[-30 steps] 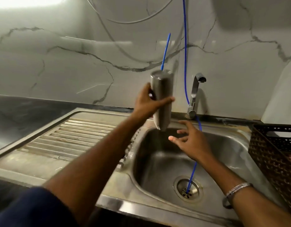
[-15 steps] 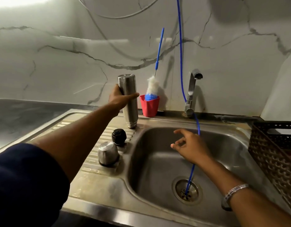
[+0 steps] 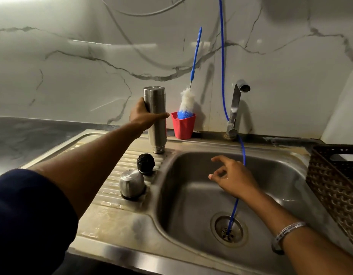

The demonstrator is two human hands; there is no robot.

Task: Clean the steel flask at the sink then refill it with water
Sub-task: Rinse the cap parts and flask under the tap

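Flask [image 3: 156,120] inverted on drainboard [image 3: 104,191], left grip [image 3: 143,116] wrapping it; right grip [image 3: 230,176] spread, empty. Rinse prob. done; refill pending.

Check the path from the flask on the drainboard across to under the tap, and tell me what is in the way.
The left hand holds the flask mouth-down on the drainboard. Between it and the tap stands only the red cup with its brush, back by the wall. The blue hose hangs beside the tap into the sink.
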